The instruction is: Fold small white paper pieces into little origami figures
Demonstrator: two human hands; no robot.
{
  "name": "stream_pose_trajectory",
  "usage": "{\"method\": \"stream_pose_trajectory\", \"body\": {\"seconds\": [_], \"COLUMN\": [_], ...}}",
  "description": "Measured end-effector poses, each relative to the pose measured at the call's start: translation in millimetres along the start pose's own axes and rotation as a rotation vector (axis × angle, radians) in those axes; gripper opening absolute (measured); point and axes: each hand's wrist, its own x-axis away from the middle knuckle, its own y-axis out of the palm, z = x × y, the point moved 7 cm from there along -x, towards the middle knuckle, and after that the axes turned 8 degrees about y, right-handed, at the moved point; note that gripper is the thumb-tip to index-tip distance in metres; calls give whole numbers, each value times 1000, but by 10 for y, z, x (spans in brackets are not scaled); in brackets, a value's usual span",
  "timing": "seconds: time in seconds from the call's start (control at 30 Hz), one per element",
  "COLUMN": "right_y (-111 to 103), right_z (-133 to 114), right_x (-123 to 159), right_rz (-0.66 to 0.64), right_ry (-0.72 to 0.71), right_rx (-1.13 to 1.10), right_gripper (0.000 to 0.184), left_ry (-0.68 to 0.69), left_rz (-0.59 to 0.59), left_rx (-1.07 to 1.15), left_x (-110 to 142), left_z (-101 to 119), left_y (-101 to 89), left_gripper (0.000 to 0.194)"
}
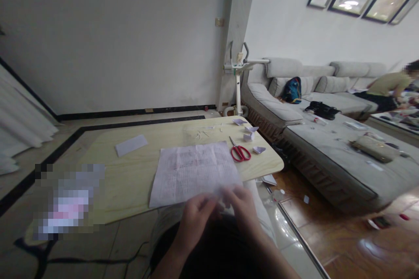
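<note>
"Grey wall (131, 43) fills the upper left of the frame, and a pale sofa (321, 139) stands on the right side. At the far right edge one person (389, 85) leans forward. But where are your hands?"

"You have them at the lower centre, in front of the light wooden table (131, 187). Your left hand (196, 213) and your right hand (242, 209) are brought near each other, with the fingers bent inward, at the near edge of the printed sheet (193, 174)."

"Do you pinch something between them?"

"That I cannot tell. Your fingertips are blurred, so I do not know if they are closed on paper or only close together. The sheet lies almost flat in the middle, with light creases."

"Which step is it, then?"

"I would judge it is some fine work of the fingers, by both hands together. For the next move, you would need a light touch and a clear sight of your fingertips, because thin paper creases easily."

"And around you?"

"Right of the sheet lie the red-handled scissors (241, 153), away from your hands. Small folded papers (259, 150) are near them. Thin paper strips (201, 134) lie beyond the sheet, and a pale paper rectangle (131, 145) is at the left."
</note>
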Motion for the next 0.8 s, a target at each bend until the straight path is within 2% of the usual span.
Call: {"method": "stream_pose_trajectory", "body": {"seconds": [0.4,0.8], "right_y": [12,0], "right_z": [-132,-97], "right_x": [87,84], "right_rz": [15,25], "right_ry": [-17,-8], "right_rx": [66,91], "right_gripper": [38,38], "left_ry": [-29,-30], "left_rz": [-6,-55], "left_rx": [48,80], "left_x": [12,8], "left_z": [-64,-88], "left_y": [39,46], "left_gripper": [32,30]}}
